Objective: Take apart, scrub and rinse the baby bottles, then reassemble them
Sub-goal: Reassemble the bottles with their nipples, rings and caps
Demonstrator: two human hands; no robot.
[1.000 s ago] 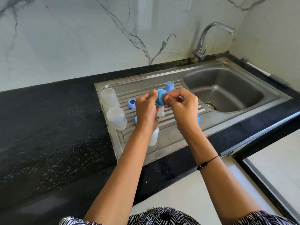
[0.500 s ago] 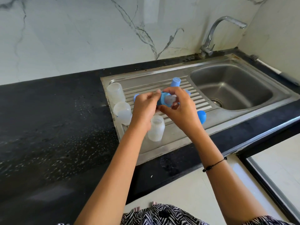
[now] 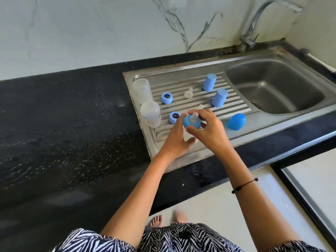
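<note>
While seen from the head view, the scene is listed thus:
Materials: frosted plastic bottles, blue threaded rings, blue tapered caps, a domed blue cap and a clear teat are set on the ribbed steel drainboard.
Surface: the sink is sunk in a speckled black counter under veined marble.
Left hand: curled around a translucent bottle, mostly hidden.
Right hand: a blue collar with its teat is gripped by curled fingers, atop that bottle.
</note>
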